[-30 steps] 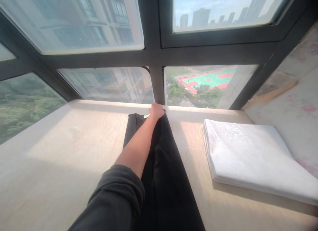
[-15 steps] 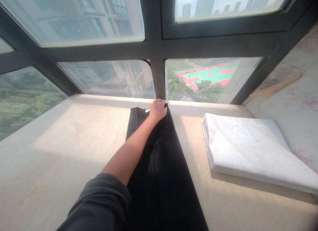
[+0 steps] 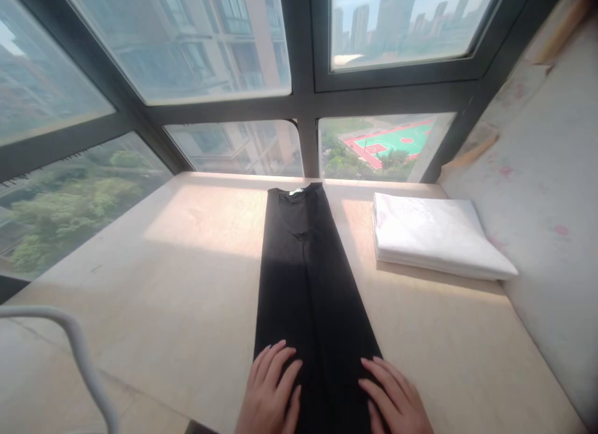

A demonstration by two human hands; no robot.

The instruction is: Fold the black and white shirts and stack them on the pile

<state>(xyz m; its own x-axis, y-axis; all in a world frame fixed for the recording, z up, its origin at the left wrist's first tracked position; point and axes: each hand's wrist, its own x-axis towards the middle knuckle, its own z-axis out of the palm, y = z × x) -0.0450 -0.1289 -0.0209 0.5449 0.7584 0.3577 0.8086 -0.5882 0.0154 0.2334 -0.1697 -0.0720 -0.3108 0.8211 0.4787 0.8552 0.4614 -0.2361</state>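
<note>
A pair of black trousers (image 3: 306,284) lies lengthwise on the pale board surface (image 3: 200,297), its waistband toward the window and a light label showing inside the waist. My left hand (image 3: 273,390) rests on the left edge of the trousers near the bottom of the view, fingers spread. Across from it, my right hand (image 3: 392,396) lies on the right edge, its fingers stretched and slightly curved over the cloth. Neither hand grips anything. The lower part of the trousers runs out of view between my hands.
A folded white cloth (image 3: 425,235) lies to the right, by the floral-patterned wall (image 3: 551,191). Dark window frames (image 3: 306,141) border the far side and the left. A white curved tube (image 3: 77,340) stands at the lower left.
The hand that was at the trousers' waistband has drawn back toward me. Both hands now lie on the trousers' lower part. The view has shifted back, bringing the white tube into sight.
</note>
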